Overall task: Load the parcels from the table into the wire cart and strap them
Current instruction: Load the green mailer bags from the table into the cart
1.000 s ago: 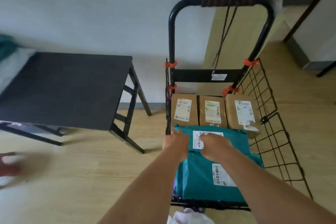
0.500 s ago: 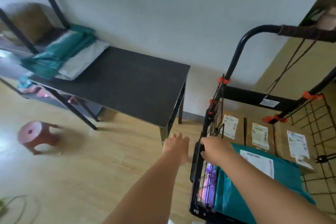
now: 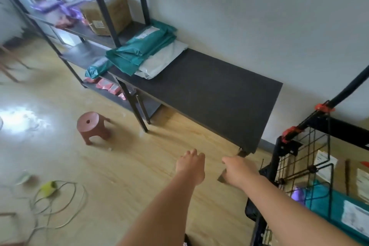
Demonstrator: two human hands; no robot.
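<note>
Parcels (image 3: 146, 52) lie stacked at the far left end of the table (image 3: 215, 94); left hand (image 3: 190, 164) and right hand (image 3: 237, 171) hang relaxed, empty, beside the cart (image 3: 287, 147).

A small parcel storeroom, plain and home-like.
A metal rack (image 3: 83, 56) holds a cardboard box (image 3: 116, 14) and bagged goods; teal mailers (image 3: 143, 47) and a white mailer (image 3: 159, 61) lie stacked on a dark tabletop (image 3: 209, 90); a wire cart (image 3: 278, 162) carries labelled boxes (image 3: 339, 176). The wood-look floor (image 3: 123, 177), bare wall (image 3: 259, 16), plastic stool (image 3: 89, 126) and loose cable (image 3: 63, 203) suggest a spare room rather than a warehouse.
</note>
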